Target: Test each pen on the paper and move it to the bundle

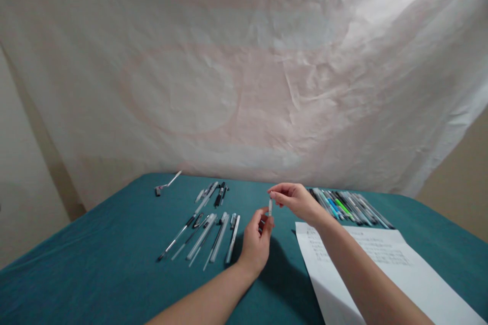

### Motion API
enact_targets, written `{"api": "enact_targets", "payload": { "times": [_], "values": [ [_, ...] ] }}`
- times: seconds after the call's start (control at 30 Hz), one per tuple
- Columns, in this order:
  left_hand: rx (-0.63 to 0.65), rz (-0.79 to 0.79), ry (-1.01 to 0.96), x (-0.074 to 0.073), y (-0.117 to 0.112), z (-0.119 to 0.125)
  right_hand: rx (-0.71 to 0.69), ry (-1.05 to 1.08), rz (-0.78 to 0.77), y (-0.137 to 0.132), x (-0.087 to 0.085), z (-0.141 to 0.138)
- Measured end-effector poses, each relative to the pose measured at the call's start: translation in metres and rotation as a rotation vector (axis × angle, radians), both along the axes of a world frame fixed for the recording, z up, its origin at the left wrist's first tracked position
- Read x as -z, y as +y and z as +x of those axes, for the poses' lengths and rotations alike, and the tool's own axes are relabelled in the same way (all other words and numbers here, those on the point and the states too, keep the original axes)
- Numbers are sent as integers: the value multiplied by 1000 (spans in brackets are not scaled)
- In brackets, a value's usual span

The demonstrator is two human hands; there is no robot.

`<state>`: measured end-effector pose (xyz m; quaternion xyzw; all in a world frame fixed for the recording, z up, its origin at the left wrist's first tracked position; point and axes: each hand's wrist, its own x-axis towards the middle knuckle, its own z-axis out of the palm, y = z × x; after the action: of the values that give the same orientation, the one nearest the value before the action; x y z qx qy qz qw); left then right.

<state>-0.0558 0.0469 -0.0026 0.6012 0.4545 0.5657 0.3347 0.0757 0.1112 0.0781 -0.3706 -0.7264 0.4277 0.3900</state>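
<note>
Between my two hands a short, whitish pen part [270, 206] stands nearly upright above the cloth. My left hand [257, 236] is closed around its lower end. The fingertips of my right hand [292, 198] pinch its top. Whether it is a cap, a barrel or a whole pen I cannot make out. Just left of my left hand lie clear pen barrels [220, 238], thin refills and caps, set out in a slanting row. A long clear pen with dark ends [176, 238] is at the row's left.
Behind that row is a smaller group of pen pieces, some black [220, 194]. A row of assembled pens [348, 207] lies at the right, beyond a handwritten paper sheet [362, 259] under my right forearm. A small eraser-like piece [157, 191] sits far left. A pale sheet [244, 71] hangs behind the green-clothed table [95, 254].
</note>
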Motion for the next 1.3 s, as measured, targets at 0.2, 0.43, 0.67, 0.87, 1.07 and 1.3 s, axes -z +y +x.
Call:
{"api": "enact_targets", "payload": {
  "times": [0.2,0.43,0.67,0.87,1.07,1.3],
  "values": [
    [-4,13,-2,1,0,0,-29,-62,-32,-2,-1,2],
    [-2,17,8,1,0,1,-15,-93,-18,4,6,3],
    [1,39,-20,5,3,0,-168,-58,-179,-2,4,4],
    [8,39,-25,2,1,1,-289,72,-213,-3,4,5],
    [-1,24,-30,5,3,1,-96,37,-130,3,11,0],
    [-23,17,-18,3,7,1,-168,131,-147,5,16,-3]
  ]
}}
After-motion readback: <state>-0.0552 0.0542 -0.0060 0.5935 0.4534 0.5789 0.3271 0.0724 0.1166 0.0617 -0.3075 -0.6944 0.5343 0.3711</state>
